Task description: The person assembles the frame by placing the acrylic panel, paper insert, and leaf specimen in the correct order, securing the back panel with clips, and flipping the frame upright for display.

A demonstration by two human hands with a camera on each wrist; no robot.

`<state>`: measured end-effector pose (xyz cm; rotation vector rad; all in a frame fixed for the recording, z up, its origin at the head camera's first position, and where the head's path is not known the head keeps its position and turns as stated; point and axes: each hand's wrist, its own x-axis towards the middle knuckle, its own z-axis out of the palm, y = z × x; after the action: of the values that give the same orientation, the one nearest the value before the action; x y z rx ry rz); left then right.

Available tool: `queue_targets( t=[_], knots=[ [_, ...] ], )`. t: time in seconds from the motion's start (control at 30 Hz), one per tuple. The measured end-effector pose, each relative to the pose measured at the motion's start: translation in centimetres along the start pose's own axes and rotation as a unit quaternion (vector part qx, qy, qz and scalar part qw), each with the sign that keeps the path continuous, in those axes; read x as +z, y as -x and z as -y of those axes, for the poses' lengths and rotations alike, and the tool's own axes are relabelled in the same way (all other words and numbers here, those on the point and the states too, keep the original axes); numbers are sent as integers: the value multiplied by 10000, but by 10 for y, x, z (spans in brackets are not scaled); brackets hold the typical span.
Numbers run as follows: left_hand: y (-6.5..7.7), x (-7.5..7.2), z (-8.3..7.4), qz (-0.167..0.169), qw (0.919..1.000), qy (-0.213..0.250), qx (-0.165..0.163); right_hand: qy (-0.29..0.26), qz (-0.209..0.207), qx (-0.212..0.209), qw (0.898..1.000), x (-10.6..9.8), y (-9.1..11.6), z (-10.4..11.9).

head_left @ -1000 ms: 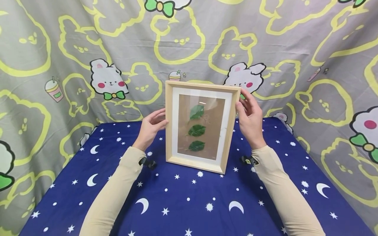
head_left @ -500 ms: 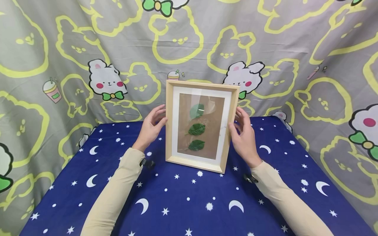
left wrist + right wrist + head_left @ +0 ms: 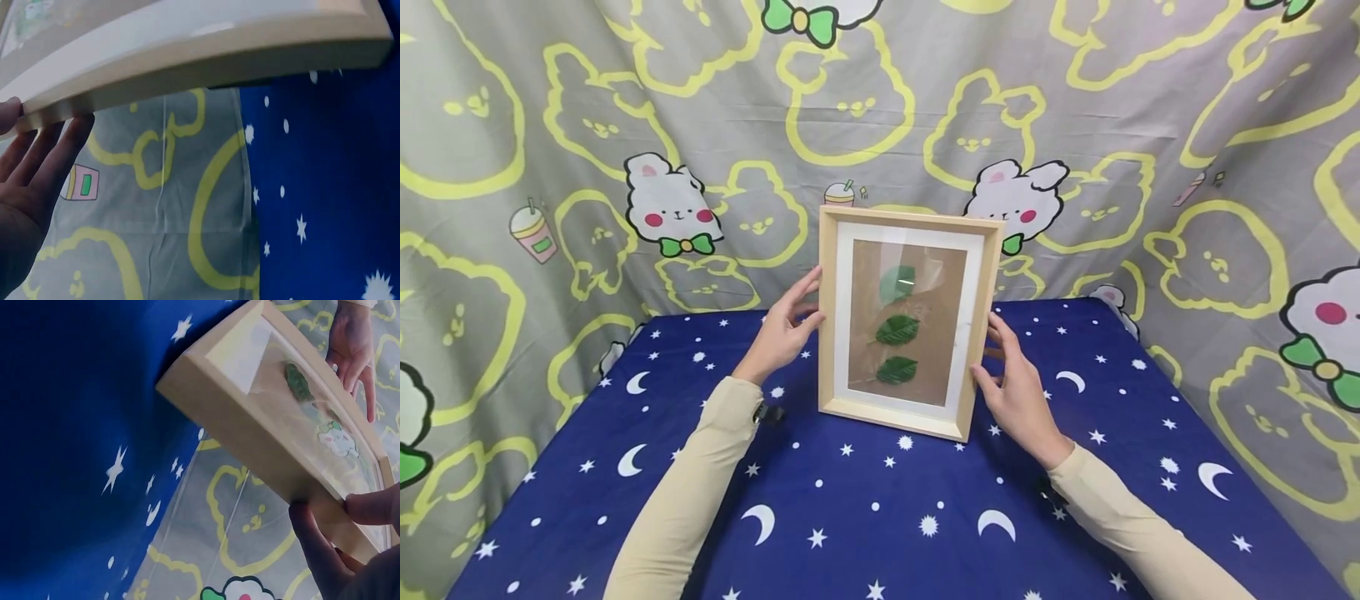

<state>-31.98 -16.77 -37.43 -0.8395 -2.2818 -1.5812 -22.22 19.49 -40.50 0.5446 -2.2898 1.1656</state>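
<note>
A light wooden picture frame (image 3: pixel 895 421) stands on the cloth, leaning back a little, with its glazed front toward me. Behind the glass, a white mat borders a brown backing with three green leaves (image 3: pixel 897 331) in a column. My left hand (image 3: pixel 782 329) holds the frame's left side; in the left wrist view the thumb is at the front edge and the fingertips (image 3: pixel 82 119) touch the side. Lower on the right side, my right hand (image 3: pixel 1018 396) pinches the edge between thumb and fingers. The back of the frame is hidden in the head view.
A dark blue tablecloth (image 3: pixel 850 517) with white moons and stars covers the table. Close behind and around it hangs a grey curtain (image 3: pixel 880 75) printed with yellow bear outlines and white rabbits. Small dark devices (image 3: pixel 769 412) sit at the wrists.
My right hand has slid down the frame's right side from near the top corner to below the middle. The left hand and the frame have barely moved.
</note>
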Motion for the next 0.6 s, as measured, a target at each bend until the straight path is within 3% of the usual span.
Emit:
queue_targets(
  t=[0.3,0.6],
  knots=[
    [2,-4,-4,-215,9995,223,54,-370,23,90,9993,5,-19,-10],
    [-7,-11,3,-451,9979,465,41,-494,35,56,9988,15,-50,-22]
  ],
)
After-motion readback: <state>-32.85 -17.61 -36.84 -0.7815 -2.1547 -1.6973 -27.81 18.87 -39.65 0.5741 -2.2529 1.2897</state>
